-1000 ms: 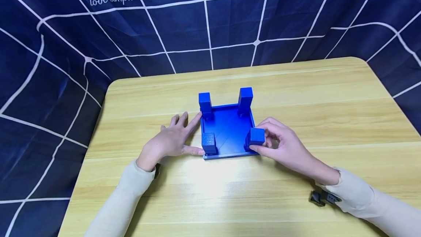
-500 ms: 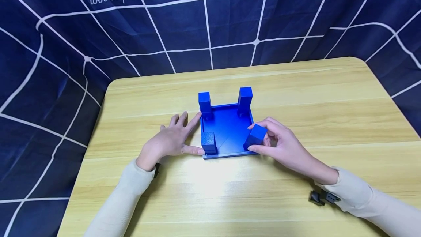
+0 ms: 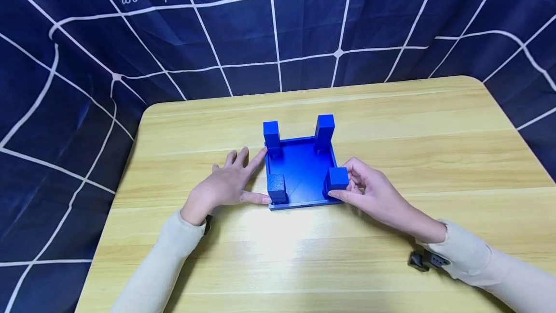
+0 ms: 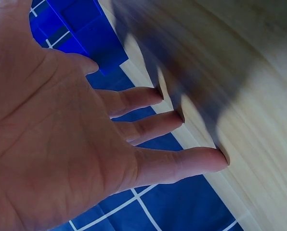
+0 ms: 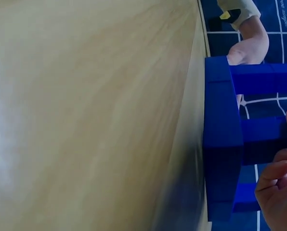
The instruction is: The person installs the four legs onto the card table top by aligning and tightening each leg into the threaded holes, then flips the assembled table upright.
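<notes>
A square blue tray-like base [image 3: 299, 170] with a low rim lies on the table, a blue post rising at each corner. My right hand [image 3: 375, 194] pinches the near-right post [image 3: 337, 178] between thumb and fingers; the right wrist view shows this post [image 5: 264, 139] standing on the base. My left hand [image 3: 228, 182] is spread flat beside the base's left edge, index fingertip and thumb touching it near the far-left post [image 3: 271, 134] and near-left post [image 3: 276, 188]. In the left wrist view its other fingertips [image 4: 215, 159] rest on the table.
The far-right post [image 3: 324, 129] stands upright at the back corner. Under everything is a light wooden table [image 3: 278, 264]. Dark blue cloth [image 3: 243, 28] with white lines hangs behind and at both sides. A small black device [image 3: 427, 261] sits at the right wrist.
Half a second ago the near-right post was twisted in my right hand; now its top is turned back square with the base. The left hand and base have stayed put.
</notes>
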The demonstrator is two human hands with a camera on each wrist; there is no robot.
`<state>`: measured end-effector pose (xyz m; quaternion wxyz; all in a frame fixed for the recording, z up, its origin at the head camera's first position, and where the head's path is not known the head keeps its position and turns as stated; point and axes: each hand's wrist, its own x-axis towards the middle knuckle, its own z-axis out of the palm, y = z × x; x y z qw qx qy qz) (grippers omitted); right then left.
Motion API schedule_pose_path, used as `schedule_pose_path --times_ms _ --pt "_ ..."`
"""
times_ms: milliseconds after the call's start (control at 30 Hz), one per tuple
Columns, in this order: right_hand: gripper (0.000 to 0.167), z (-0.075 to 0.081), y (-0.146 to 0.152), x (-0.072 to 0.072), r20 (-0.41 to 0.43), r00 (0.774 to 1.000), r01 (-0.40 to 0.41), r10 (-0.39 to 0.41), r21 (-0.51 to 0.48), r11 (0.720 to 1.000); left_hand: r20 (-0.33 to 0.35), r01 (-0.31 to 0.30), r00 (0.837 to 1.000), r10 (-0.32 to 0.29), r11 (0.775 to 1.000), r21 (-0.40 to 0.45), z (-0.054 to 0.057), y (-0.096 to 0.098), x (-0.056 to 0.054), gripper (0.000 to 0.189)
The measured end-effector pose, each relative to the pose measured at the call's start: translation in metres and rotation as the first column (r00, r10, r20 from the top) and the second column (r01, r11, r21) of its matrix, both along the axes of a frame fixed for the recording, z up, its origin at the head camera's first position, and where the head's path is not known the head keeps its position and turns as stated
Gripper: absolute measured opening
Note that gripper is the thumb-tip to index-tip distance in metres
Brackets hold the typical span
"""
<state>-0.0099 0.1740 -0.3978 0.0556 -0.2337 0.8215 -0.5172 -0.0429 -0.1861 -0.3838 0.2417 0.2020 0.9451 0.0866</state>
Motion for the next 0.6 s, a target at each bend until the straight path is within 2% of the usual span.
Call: schedule_pose_path --times_ms 233,600 --pt "0.037 0.0015 0.0066 -0.001 -0.063 0.998 -0.011 0.012 0.011 1.0 -0.002 0.002 1.0 -0.002 1.0 0.004 -0.0003 0.0003 0.0 0.126" --pt "0.038 0.0005 0.0102 -0.0052 -0.108 0.993 -0.053 0.048 -0.044 0.998 -0.002 0.001 1.0 -0.001 1.0 0.005 -0.0011 0.0002 -0.0013 0.126"
